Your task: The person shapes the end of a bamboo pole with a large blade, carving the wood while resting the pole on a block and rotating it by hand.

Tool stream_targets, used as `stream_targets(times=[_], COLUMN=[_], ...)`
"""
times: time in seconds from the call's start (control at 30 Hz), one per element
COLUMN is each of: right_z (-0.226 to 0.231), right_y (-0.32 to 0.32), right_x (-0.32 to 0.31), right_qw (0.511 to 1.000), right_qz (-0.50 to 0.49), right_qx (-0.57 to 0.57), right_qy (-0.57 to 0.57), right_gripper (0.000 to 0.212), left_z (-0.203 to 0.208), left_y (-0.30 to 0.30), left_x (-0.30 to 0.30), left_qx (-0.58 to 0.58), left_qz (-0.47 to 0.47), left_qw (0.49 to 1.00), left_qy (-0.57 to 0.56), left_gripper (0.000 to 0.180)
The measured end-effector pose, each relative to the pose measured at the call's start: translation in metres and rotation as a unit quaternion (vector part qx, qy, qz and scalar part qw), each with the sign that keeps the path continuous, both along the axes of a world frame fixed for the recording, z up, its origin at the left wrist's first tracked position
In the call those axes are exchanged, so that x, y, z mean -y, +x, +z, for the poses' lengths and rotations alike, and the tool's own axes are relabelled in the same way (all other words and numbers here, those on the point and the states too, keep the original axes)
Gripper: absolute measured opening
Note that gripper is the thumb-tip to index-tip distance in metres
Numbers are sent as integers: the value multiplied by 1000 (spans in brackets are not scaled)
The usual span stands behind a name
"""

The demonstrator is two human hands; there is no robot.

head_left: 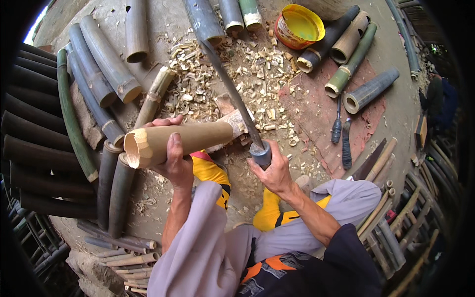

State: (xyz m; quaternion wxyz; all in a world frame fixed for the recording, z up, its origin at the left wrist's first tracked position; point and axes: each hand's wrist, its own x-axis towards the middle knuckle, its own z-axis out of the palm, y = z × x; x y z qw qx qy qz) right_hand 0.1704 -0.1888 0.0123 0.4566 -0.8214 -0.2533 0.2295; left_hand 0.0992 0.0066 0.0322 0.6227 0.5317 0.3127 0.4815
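Observation:
My left hand [174,166] is wrapped around a thick, pale-tan bamboo tube [195,138] that lies sideways above my lap. The tube's left end is cut in facets around its opening, and its right end is a narrower, whitish, whittled part. My right hand [276,171] is closed on the dark cylindrical handle of a long machete [228,89]. Its blade slants up and to the left, crossing right at the tube's whittled end; whether they touch, I cannot tell. Pale bamboo chips [198,89] cover the ground beyond the tube.
Bamboo tubes [109,62] lie at the far left, beside a dark stack [44,148]. A yellow bucket [299,29] stands at the back. On a reddish mat [321,119] are two dark-handled tools [346,146] and a short bamboo tube [371,90]. A saw [368,163] lies by my knee.

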Motion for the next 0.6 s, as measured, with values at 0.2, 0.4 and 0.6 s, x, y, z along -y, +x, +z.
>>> stream_targets(times=[0.2, 0.4, 0.6], right_z=[27, -35, -57], right_y=[-3, -9, 8], right_x=[-9, 1, 3], right_qw=[984, 993, 994], right_qz=[-45, -67, 37], right_qx=[31, -88, -48], right_qy=[169, 28, -94], right_gripper=[48, 40, 34], left_z=[-1, -23, -27], left_y=[-6, 1, 1], left_x=[-4, 3, -4], left_qx=[116, 108, 126], left_qz=[-23, -31, -52], left_qw=[990, 992, 989], left_qy=[-76, -64, -57], left_gripper=[47, 49, 52])
